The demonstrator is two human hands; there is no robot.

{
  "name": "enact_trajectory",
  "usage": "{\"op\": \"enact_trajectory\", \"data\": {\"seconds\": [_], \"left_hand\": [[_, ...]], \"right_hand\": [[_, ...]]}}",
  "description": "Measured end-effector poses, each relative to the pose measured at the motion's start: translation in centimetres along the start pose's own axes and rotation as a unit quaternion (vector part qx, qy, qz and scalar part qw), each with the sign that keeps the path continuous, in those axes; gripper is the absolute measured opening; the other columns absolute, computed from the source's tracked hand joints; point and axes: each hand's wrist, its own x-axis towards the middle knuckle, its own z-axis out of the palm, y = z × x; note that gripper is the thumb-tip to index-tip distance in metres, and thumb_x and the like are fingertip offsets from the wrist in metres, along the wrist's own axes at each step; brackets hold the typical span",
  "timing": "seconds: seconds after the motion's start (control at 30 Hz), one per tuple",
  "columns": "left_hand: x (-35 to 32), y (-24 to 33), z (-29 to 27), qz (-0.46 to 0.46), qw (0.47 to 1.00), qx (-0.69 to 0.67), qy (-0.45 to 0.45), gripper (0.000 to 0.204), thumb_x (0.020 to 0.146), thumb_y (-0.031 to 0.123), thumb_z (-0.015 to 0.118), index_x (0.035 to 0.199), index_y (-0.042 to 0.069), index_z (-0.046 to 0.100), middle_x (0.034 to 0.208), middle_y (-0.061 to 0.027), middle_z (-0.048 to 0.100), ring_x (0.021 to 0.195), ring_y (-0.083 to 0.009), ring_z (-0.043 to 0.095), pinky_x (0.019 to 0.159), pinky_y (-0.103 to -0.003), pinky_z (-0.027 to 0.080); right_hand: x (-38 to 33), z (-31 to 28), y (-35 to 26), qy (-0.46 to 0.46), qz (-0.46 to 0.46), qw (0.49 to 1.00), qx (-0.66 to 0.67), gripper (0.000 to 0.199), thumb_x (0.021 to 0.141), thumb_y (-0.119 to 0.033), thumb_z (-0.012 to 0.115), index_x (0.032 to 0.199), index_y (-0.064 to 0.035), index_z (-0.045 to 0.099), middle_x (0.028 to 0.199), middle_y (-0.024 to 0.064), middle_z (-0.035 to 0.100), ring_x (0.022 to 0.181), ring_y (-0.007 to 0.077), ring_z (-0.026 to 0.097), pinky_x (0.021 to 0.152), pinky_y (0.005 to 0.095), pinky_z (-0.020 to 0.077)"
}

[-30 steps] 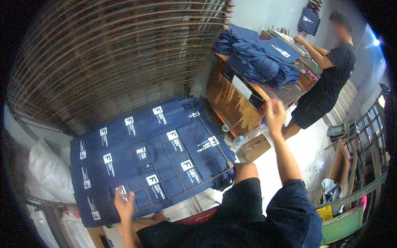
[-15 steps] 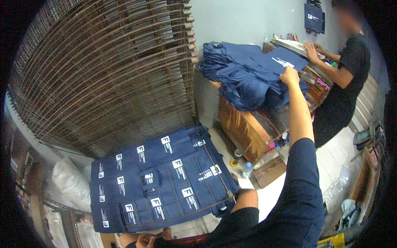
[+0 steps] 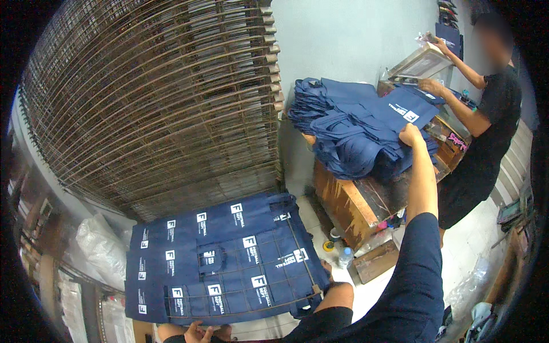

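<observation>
My right hand (image 3: 410, 135) is closed on the near edge of a navy fabric piece (image 3: 420, 108) with a white print, which lies at the right end of a loose heap of navy fabric (image 3: 349, 123) on a wooden workbench (image 3: 346, 197). At the bottom of the view my left hand (image 3: 198, 332) is partly cut off; its visible fingers are apart with nothing seen in them. Just beyond it is a wire rack tier (image 3: 240, 313), with several printed navy fabric pieces (image 3: 229, 243) laid flat on and under its wires.
Raised wire tiers (image 3: 171, 103) tower behind the laid-out pieces. Across the bench a person (image 3: 486, 126) in black holds up a framed printing screen (image 3: 420, 62). A water bottle (image 3: 345, 257) and a wooden box (image 3: 374, 262) stand on the floor. Clear plastic wrap (image 3: 102, 243) sits at left.
The other person has tilted up the printing screen. My right hand still holds the printed fabric piece. The view has shifted, and my left hand shows more fully at the bottom.
</observation>
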Motion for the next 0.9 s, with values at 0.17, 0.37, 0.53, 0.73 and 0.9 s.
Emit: {"op": "enact_trajectory", "data": {"seconds": [0.17, 0.37, 0.53, 0.73, 0.9], "left_hand": [[-0.1, -0.7, 1.3, 0.051, 0.998, -0.043, 0.014, 0.034, 0.079, 0.021, 0.073, 0.102, 0.0, 0.06, 0.062, 0.0008, 0.054, 0.054, -0.0065, 0.044, 0.049, -0.023, 0.039], [1.3, 1.2, 2.5, 0.107, 0.992, -0.047, -0.049, 0.039, 0.077, 0.021, 0.074, 0.108, 0.002, 0.06, 0.069, -0.0039, 0.06, 0.061, -0.0109, 0.053, 0.057, -0.026, 0.044], [4.0, 10.4, 7.9, 0.153, 0.925, -0.244, -0.248, 0.039, 0.083, 0.019, 0.068, 0.115, 0.001, 0.055, 0.08, -0.0058, 0.064, 0.076, -0.0115, 0.059, 0.068, -0.026, 0.047], [3.1, 25.1, 14.4, -0.031, 0.594, -0.441, -0.672, 0.092, 0.077, 0.081, 0.022, 0.141, 0.015, 0.032, 0.136, -0.011, 0.041, 0.115, -0.0277, 0.046, 0.094, -0.047, 0.039], [0.9, 26.5, 12.1, -0.036, 0.265, -0.676, -0.686, 0.122, 0.057, 0.095, 0.021, 0.143, 0.009, 0.026, 0.145, -0.016, 0.03, 0.129, -0.0362, 0.034, 0.103, -0.054, 0.029]], "right_hand": [[-0.5, 0.4, 1.7, 0.077, -0.083, 0.993, -0.023, 0.018, 0.074, -0.01, 0.058, 0.088, -0.0092, 0.069, 0.096, 0.0196, 0.064, 0.091, 0.0361, 0.062, 0.081, 0.0438, 0.0496], [-5.5, -7.2, -5.9, 0.418, -0.142, 0.897, 0.005, 0.023, 0.092, -0.018, 0.041, 0.112, -0.0121, 0.049, 0.109, 0.013, 0.058, 0.087, 0.0385, 0.061, 0.069, 0.0494, 0.0498], [-11.9, -19.6, -12.6, 0.588, -0.168, 0.769, 0.186, 0.022, 0.088, -0.015, 0.05, 0.108, -0.0076, 0.055, 0.102, 0.0157, 0.06, 0.094, 0.0337, 0.059, 0.078, 0.04, 0.0479], [-19.1, -25.0, -10.7, 0.504, -0.226, 0.764, 0.334, 0.024, 0.092, -0.022, 0.051, 0.109, -0.0061, 0.055, 0.102, 0.0157, 0.06, 0.095, 0.0235, 0.059, 0.08, 0.0372, 0.0464], [-25.5, -19.0, -8.5, 0.418, -0.23, 0.763, 0.437, 0.027, 0.092, -0.025, 0.051, 0.111, -0.0062, 0.054, 0.106, 0.0155, 0.059, 0.099, 0.0241, 0.057, 0.083, 0.039, 0.0451]]}}
